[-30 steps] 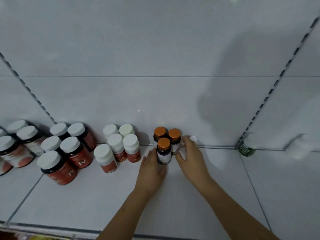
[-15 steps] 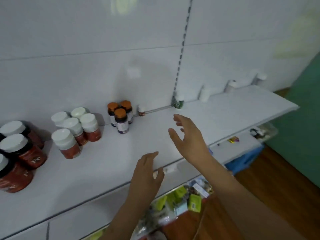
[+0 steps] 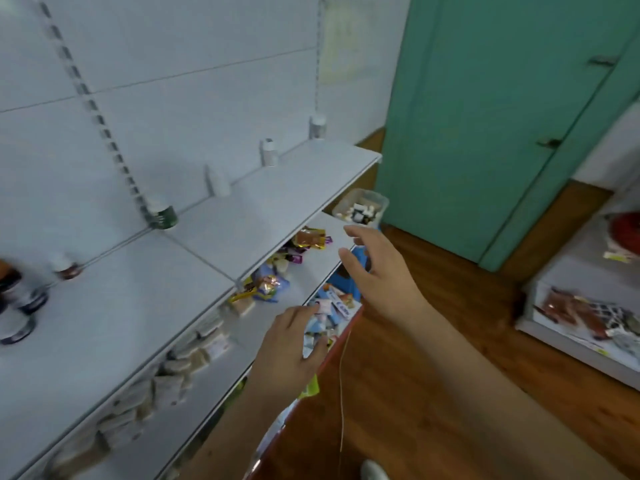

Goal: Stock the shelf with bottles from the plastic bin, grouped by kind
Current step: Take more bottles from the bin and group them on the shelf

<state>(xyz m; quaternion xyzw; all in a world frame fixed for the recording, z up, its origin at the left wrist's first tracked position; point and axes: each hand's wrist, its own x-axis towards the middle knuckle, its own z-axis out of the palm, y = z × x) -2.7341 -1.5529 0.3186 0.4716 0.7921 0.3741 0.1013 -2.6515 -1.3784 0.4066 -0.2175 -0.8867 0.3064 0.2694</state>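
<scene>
Top shelf: broad bare surface along its front and middle, open to approach from the aisle. Obstacles stand only along the back wall, well apart: a green-labelled bottle, three white bottles and, at far left, dark bottles. The plastic bin sits past the shelf's end, open from above. Wooden floor unobstructed.

Both forearms were bare from the lower edge of the view up to the wrists, with no sleeve, cuff, watch or band on them. The left hand wore no glove and no ring that could be made out, and the right hand was likewise ungloved. Motion blur softened the fingers, so nails and finer marks could not be told.
</scene>
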